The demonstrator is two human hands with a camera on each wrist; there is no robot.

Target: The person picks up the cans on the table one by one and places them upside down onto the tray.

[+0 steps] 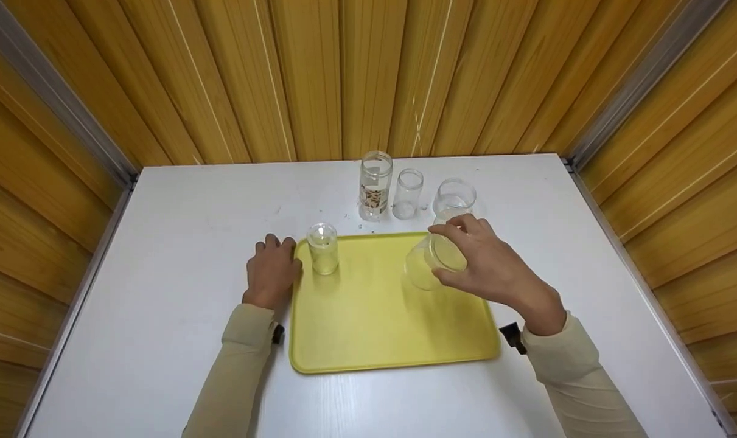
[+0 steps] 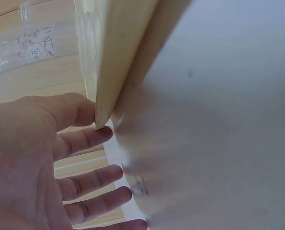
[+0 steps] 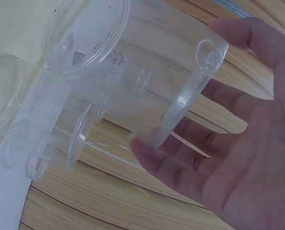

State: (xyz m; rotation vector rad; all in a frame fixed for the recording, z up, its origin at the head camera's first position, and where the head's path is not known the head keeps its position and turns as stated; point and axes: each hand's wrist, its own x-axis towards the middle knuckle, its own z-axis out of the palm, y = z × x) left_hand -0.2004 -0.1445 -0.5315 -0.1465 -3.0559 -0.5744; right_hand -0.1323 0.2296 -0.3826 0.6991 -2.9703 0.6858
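My left hand (image 1: 271, 271) touches the left edge of the yellow tray (image 1: 356, 363); in the left wrist view the thumb lies against the rim (image 2: 120, 62) and the fingers stretch out nearly straight. My right hand (image 1: 496, 267) grips a clear wide jar (image 1: 421, 271) by its base end, over the tray's back right part. In the right wrist view, the threaded mouth of this jar (image 3: 152, 72) points away from the palm. Whether it touches the tray, I cannot tell. A slim clear jar (image 1: 324, 252) stands mouth down at the tray's back left.
Behind the tray, on the white table (image 1: 179, 255), stand a tall jar with a patterned label (image 1: 374, 198), a smaller clear jar (image 1: 408, 198) and a wide clear jar (image 1: 454, 198). The wide one is close beyond my right hand. Wood-patterned walls (image 1: 313, 79) enclose the table.
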